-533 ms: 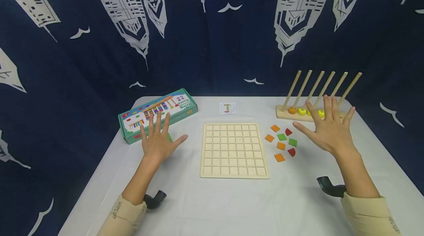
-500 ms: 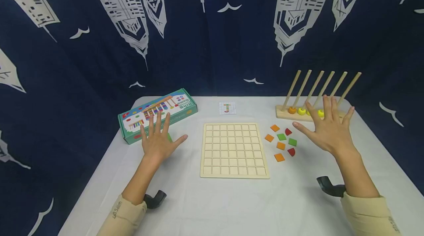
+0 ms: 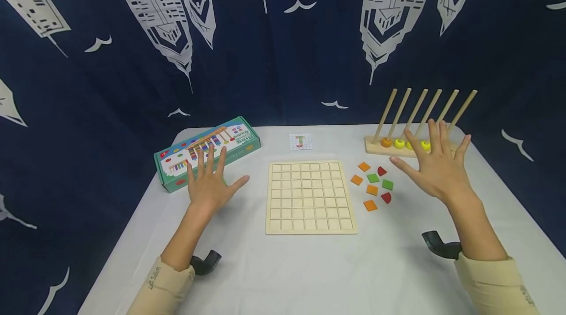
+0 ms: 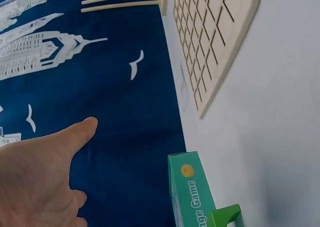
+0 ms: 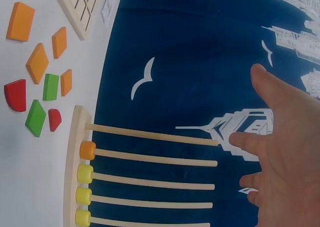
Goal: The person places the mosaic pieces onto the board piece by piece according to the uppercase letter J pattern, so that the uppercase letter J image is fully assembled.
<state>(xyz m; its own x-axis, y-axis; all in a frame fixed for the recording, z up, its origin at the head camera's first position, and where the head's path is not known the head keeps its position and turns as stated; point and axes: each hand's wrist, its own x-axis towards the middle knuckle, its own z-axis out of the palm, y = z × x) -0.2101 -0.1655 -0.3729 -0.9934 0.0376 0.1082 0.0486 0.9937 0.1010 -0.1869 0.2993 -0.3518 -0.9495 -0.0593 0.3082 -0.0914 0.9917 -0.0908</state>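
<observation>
My left hand (image 3: 209, 191) is spread above the table, its fingertips in front of the green game box (image 3: 208, 153); it holds nothing. My right hand (image 3: 442, 172) is spread in the air before the wooden peg rack (image 3: 372, 147), fingers apart, holding nothing. Between them lies a square wooden grid board (image 3: 309, 197) whose cells hold no pieces. Beside its right edge several orange, green and red flat pieces (image 3: 372, 190) are scattered. The right wrist view shows the rack's pegs (image 5: 155, 158) with orange and yellow beads near the base.
A small card (image 3: 300, 142) with a coloured J-shaped figure lies behind the board. In the left wrist view a green piece (image 4: 225, 215) shows by the box, mostly hidden by my hand in the head view. A dark blue patterned cloth (image 3: 265, 69) hangs behind the white table (image 3: 283, 275).
The head view has shifted slightly, so the table things appear a little higher and further left. Both hands stay spread over nearly the same places.
</observation>
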